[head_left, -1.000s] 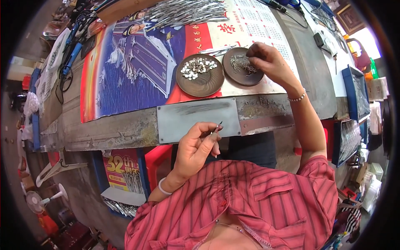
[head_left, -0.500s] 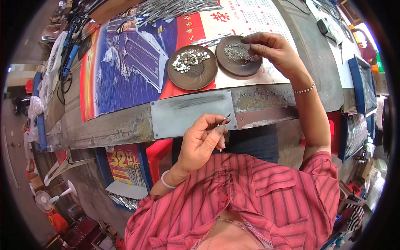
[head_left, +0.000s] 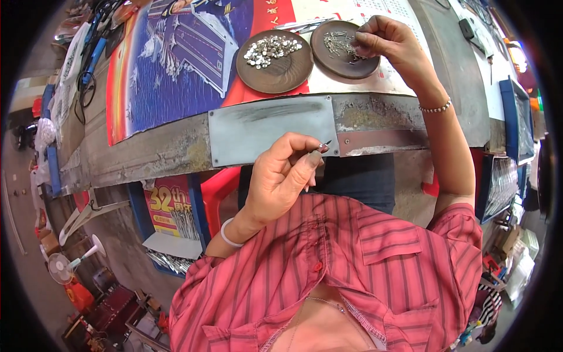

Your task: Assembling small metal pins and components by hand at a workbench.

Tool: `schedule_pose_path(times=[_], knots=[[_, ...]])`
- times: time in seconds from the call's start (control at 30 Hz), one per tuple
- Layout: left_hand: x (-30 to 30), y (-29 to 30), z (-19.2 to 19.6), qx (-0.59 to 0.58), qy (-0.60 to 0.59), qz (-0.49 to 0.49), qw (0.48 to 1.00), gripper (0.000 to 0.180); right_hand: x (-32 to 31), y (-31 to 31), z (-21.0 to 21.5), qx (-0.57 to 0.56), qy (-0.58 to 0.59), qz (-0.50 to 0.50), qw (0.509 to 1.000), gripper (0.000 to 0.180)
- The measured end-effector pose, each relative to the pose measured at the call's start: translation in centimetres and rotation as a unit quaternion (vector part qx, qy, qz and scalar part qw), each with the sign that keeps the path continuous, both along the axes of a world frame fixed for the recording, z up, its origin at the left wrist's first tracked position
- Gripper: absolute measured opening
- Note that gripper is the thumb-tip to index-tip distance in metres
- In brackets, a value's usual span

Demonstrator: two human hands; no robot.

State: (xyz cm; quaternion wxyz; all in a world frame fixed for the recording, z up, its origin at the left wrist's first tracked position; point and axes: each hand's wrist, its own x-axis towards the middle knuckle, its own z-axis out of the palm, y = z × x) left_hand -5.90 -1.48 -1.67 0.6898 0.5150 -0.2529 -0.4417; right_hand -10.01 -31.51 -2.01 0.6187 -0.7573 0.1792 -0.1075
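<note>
My left hand (head_left: 284, 176) is closed in front of the table's edge. Between thumb and index finger it pinches a small metal piece (head_left: 324, 146) with a dark pointed tip. Over a round brown dish (head_left: 355, 71) at the right, my right hand (head_left: 394, 46) has thumb and fingers drawn together; whatever they hold is too small to make out. Thin metal pins (head_left: 337, 44) lie loose in that dish, just left of the fingertips. A second brown dish (head_left: 287, 80), to its left, holds many small shiny round bits (head_left: 271, 50).
A grey metal plate (head_left: 267, 132) is fixed at the table's front edge. Under the dishes lies a printed poster (head_left: 170, 88). Slim metal tools (head_left: 302, 24) rest behind the dishes. Blue trays with metal pieces stand low left (head_left: 202, 237) and right (head_left: 498, 185); cables (head_left: 88, 88) lie far left.
The whole view has shifted, so the table and dishes sit higher in it. My right fingers have moved slightly over the pin dish. The left hand keeps its pinch on the metal piece.
</note>
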Motion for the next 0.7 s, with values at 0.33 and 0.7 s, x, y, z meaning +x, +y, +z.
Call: schedule_pose_path(times=[0.33, 0.7], knots=[[1.0, 0.3, 0.3, -0.016, -0.337, 0.058, 0.939, 0.018, -1.4, 4.4, 2.1, -0.094, -0.042, 0.036, 0.994, 0.018], [2.5, 1.1, 0.2, -0.096, -0.661, 0.068, 0.741, 0.028, -4.4, 12.6, 4.1, 0.094, 0.025, 0.21, 0.973, 0.014]])
